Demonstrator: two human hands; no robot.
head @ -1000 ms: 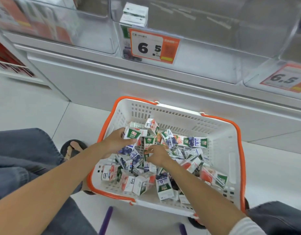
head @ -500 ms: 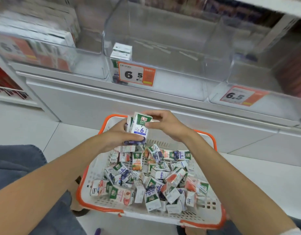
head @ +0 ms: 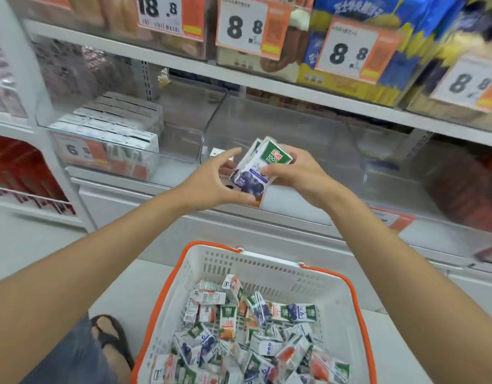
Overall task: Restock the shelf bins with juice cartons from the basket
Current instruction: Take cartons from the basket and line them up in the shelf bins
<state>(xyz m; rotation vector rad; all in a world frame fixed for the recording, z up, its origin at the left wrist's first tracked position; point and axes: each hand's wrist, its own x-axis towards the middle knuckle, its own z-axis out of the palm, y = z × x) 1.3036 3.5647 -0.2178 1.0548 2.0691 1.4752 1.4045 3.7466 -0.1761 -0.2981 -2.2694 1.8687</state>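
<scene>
Both hands' grip, right hand [head: 293, 176] and left hand [head: 211, 181], has raised blueberry cartons [head: 260, 169] to the clear bin [head: 281, 128]

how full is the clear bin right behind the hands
Nearly empty. Through the clear bin mostly bare floor shows, with only one white carton visible at its front left; anything behind the hands is hidden.

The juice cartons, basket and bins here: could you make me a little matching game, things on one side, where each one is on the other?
Things:
1. blueberry cartons
2. basket
3. left bin
4. middle bin

Places or states:
A. on the floor, full of loose cartons
B. nearly bare
C. held up between both hands
D. holds neat rows of cartons

Pairs: 1-C, 2-A, 3-D, 4-B
</scene>
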